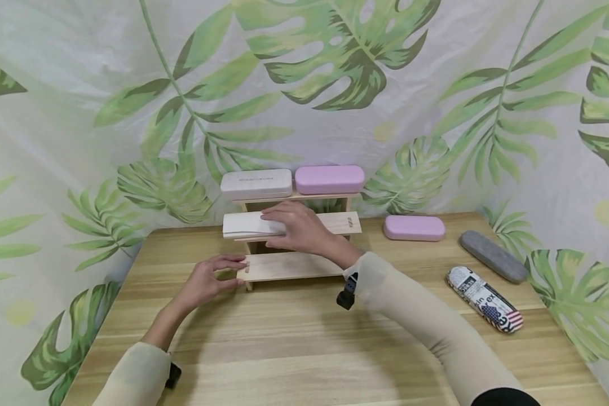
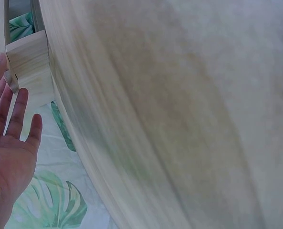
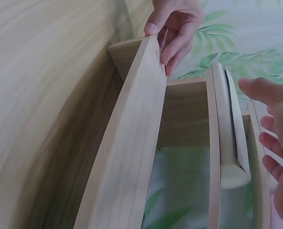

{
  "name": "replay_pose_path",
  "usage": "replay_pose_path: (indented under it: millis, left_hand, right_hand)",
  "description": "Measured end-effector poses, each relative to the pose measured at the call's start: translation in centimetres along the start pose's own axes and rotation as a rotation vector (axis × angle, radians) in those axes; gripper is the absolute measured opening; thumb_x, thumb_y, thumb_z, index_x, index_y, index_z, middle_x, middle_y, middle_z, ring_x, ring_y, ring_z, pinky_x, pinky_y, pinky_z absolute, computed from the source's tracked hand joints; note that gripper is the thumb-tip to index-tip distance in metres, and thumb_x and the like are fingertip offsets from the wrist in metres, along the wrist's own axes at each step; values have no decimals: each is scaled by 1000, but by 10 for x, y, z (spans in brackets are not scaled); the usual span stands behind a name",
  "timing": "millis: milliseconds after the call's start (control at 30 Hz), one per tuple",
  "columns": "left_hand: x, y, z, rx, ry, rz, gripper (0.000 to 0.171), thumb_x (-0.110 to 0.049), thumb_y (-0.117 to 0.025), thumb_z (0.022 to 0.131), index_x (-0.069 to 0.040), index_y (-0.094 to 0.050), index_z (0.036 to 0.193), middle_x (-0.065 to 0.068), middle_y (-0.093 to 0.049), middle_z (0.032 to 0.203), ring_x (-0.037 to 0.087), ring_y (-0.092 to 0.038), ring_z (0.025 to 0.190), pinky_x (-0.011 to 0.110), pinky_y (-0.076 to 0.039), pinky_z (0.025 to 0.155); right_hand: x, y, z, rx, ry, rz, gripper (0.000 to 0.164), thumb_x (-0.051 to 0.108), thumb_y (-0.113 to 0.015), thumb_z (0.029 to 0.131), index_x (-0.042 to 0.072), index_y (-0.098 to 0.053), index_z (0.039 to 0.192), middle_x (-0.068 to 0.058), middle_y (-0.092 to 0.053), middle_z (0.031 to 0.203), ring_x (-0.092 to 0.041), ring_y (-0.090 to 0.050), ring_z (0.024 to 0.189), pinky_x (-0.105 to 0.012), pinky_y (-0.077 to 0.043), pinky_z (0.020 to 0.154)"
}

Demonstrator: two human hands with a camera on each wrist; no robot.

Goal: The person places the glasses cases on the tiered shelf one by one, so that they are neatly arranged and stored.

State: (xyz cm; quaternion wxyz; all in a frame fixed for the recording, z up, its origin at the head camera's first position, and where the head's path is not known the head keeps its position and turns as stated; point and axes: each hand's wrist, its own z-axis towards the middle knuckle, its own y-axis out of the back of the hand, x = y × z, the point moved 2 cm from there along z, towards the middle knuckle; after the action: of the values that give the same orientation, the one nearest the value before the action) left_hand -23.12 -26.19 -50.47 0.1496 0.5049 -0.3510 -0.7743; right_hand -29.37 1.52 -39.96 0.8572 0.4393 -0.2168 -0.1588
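Observation:
A three-tier wooden step rack stands at the back of the table. At the left end of its lowest board, my left hand holds the board's edge, thumb at the front and fingers over the far side, as the right wrist view shows. A white glasses case with a flap lies on the left half of the middle tier. Over that case's right end is my right hand. In the right wrist view its fingers are loose and its thumb is a little apart from the case.
On the top tier sit a pale grey case and a pink case. Right of the rack, the table bears another pink case, a dark grey case and a printed case. A leaf-patterned cloth hangs behind.

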Motion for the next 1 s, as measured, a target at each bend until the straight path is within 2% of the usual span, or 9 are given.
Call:
replay_pose_path:
  millis: [333, 567, 1000]
  left_hand:
    - [1, 0, -1, -9, -3, -16, 39, -17, -91, 85, -17, -81, 123, -2, -71, 138, 27, -64, 131, 12, -37, 108]
    - [0, -1, -1, -9, 2, -21, 39, -14, -91, 85, -15, -81, 122, -1, -71, 138, 28, -64, 131, 12, -37, 109]
    - [0, -1, -1, -8, 7, -13, 39, -13, -91, 85, -16, -81, 122, -1, -71, 138, 27, -64, 130, 15, -39, 109]
  right_hand:
    - [-4, 20, -26, -17, 28, -12, 58, 34, -93, 82, 7, -74, 130, -6, -73, 134, -25, -66, 125, -42, -54, 105]
    - [-8, 33, -45, -33, 69, -37, 58, 34, -94, 82, 5, -75, 128, -10, -74, 132, -28, -68, 122, -44, -55, 104]
    - [-20, 54, -81, -79, 90, -19, 61, 31, -96, 77, 2, -75, 125, -12, -74, 130, -32, -68, 119, -50, -57, 99]
